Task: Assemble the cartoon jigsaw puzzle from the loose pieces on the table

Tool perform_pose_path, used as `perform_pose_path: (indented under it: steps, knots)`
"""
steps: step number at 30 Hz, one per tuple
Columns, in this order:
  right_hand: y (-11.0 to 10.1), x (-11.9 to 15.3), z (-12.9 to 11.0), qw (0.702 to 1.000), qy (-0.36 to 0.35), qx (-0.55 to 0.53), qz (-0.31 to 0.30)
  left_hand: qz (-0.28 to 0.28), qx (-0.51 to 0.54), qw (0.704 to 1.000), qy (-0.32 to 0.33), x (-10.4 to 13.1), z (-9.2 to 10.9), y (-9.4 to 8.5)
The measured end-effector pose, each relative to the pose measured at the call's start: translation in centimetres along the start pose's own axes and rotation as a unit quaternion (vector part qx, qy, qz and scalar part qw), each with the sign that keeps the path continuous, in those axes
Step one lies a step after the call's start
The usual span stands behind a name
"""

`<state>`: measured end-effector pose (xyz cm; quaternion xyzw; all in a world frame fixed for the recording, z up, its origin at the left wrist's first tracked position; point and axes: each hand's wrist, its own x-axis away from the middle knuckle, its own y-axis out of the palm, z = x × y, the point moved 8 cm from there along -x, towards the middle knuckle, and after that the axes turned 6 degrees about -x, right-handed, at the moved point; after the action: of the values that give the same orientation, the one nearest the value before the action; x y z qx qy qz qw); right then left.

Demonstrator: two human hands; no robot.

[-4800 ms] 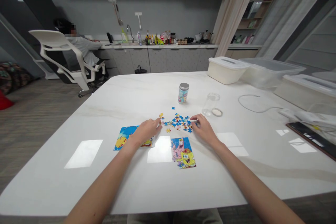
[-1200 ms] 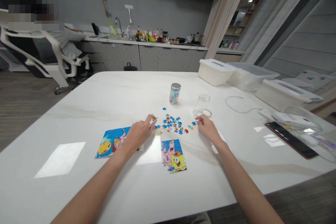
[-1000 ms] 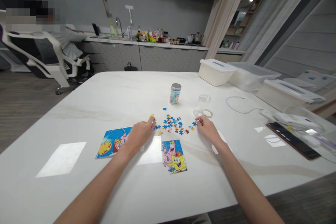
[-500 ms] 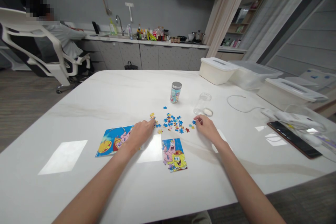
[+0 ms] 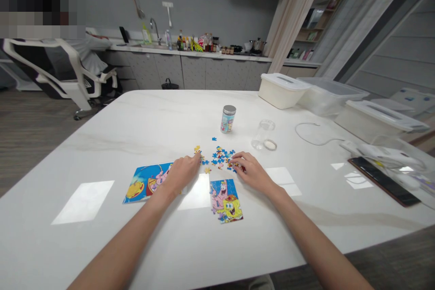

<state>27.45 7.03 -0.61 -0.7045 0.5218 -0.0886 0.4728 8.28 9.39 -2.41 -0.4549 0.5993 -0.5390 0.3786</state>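
Note:
Loose jigsaw pieces (image 5: 219, 156) lie in a pile at the middle of the white table. My right hand (image 5: 249, 170) is over the pile's right edge, fingers apart and bent down onto the pieces. At the pile's left side is my left hand (image 5: 185, 172), closed with its index fingertip at a few pieces; whether it grips one is hidden. A joined puzzle section (image 5: 226, 200) with a yellow and a pink figure lies nearer me. The picture sheet (image 5: 141, 185) is partly under my left hand and wrist.
Behind the pile stands a printed tin (image 5: 228, 119), with a clear jar (image 5: 263, 134) and a ring-shaped lid (image 5: 270, 145) to its right. Lidded boxes (image 5: 283, 91), a cable and a phone (image 5: 383, 181) are at the right. A person sits on a chair (image 5: 61, 77) back left.
My right hand has moved left from beside the pile onto its right edge, covering pieces there. My left hand has stayed in nearly the same place.

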Motion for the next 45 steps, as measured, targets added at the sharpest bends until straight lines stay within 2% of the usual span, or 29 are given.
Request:
perform_pose_path:
  steps: [11, 22, 29, 37, 45]
  knots:
    - [1.2, 0.3, -1.2, 0.998, -0.042, -0.002, -0.055, 0.000, 0.000, 1.000, -0.001, 0.0, 0.0, 0.2]
    - [0.6, 0.3, -0.6, 0.999, -0.011, 0.008, -0.038, 0.018, -0.016, 1.000, 0.002, 0.2, -0.6, -0.4]
    - [1.7, 0.3, -1.9, 0.993, -0.037, -0.006, -0.111, 0.015, -0.024, 1.000, 0.007, 0.1, -0.5, -0.2]
    - [0.7, 0.2, -2.1, 0.998, -0.034, 0.005, -0.053, 0.009, -0.023, 1.000, 0.008, 0.2, -0.3, -0.5]
    - [1.0, -0.5, -1.0, 0.999, 0.033, 0.015, 0.007, 0.006, -0.024, 1.000, 0.008, 0.2, -0.2, -0.5]
